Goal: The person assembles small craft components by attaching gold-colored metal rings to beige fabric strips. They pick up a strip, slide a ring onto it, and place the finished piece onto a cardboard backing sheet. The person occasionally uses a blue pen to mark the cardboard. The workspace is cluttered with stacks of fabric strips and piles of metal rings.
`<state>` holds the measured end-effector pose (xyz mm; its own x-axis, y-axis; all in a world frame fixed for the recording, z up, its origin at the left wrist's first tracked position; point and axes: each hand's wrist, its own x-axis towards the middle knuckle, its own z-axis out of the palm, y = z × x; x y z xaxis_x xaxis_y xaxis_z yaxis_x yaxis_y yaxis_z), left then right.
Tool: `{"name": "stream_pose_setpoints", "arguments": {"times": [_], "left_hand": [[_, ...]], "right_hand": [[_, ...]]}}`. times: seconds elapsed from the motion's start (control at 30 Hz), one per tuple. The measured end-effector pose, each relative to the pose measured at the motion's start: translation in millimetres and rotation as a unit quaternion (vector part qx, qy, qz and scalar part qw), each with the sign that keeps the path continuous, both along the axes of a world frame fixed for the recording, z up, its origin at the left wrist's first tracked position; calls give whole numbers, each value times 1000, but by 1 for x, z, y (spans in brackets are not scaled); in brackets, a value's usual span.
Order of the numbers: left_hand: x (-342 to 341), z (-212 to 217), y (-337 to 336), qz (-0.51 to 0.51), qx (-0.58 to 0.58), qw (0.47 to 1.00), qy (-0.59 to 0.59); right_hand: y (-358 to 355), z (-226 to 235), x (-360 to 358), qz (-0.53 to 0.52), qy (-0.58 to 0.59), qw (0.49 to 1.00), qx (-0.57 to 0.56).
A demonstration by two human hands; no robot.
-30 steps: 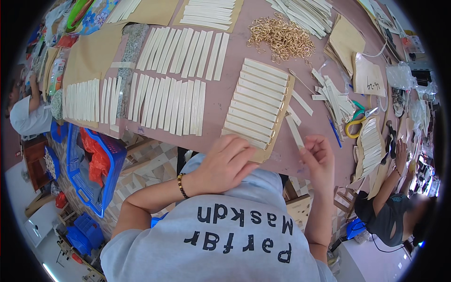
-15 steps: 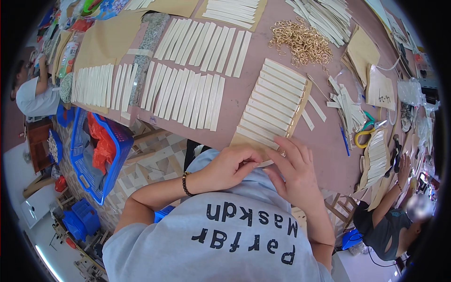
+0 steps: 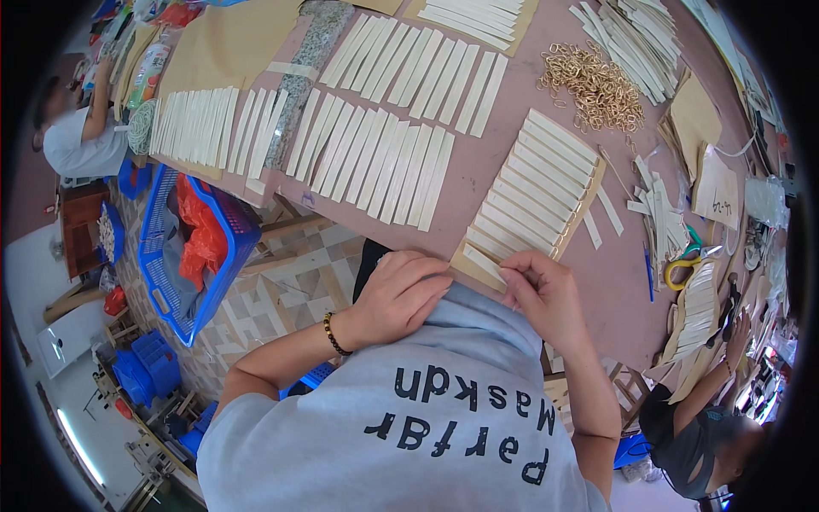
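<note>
My right hand (image 3: pixel 546 288) pinches the end of a white strip (image 3: pixel 485 263) with a closed thumb and finger. That strip lies slantwise across the near end of a brown card sheet (image 3: pixel 464 261). Farther up the sheet, several white strips (image 3: pixel 531 189) lie side by side, with gold-coloured metal pieces along their right ends. My left hand (image 3: pixel 399 294) rests by the table's near edge, left of the sheet, its fingers curled and together. Its palm and thumb are hidden, so I cannot make out whether it holds anything.
A heap of gold metal links (image 3: pixel 593 84) lies beyond the sheet. Loose strips (image 3: pixel 661 205), scissors (image 3: pixel 687 264) and a blue pen (image 3: pixel 648 275) lie right. Rows of strips (image 3: pixel 384 162) stretch left. A blue basket (image 3: pixel 183 316) stands below the table edge. Other people work on both sides.
My hands have moved apart. The right hand has brought the strip onto the near end of the sheet, while the left has drawn away leftward. The whole view has shifted slightly.
</note>
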<state>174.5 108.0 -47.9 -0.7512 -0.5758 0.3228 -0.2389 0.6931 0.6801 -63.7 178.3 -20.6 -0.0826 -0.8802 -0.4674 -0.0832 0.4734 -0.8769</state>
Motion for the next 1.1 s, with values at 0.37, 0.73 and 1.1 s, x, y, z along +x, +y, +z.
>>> {"name": "stream_pose_setpoints", "arguments": {"times": [0.37,0.73,1.1], "left_hand": [[-10,-7,-4,-7,-79,997,-13],[-11,-3,-4,-32,-96,989,-107],[-9,-2,-4,-48,-106,983,-140]], "right_hand": [[-8,1,7,10,63,998,-4],[-1,3,9,-27,46,999,-9],[29,2,-11,-77,111,991,7]]}}
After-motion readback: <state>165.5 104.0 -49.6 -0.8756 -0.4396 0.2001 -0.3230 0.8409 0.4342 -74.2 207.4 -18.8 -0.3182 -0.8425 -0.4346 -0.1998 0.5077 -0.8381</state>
